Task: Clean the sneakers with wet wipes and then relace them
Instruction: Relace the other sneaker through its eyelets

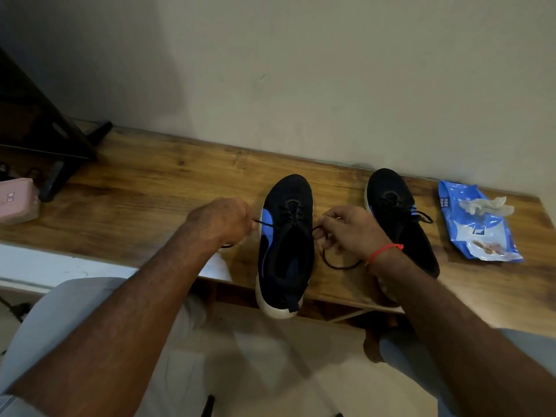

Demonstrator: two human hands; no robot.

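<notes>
Two black sneakers with blue side patches and white soles stand on a wooden bench (144, 188), toes toward the wall. The nearer sneaker (285, 245) hangs its heel over the front edge. My left hand (221, 219) pinches one end of its black lace (266, 224) on its left side. My right hand (350, 230) pinches the other end on its right, and slack lace loops down below that wrist. The second sneaker (397, 212) stands to the right, laced, its rear partly hidden by my right forearm.
A blue wet-wipe pack (478, 233) lies at the bench's right end with a crumpled used wipe (484, 204) on top. A pink case (18, 201) and a dark stand (57, 139) occupy the left end. The wall runs close behind the bench.
</notes>
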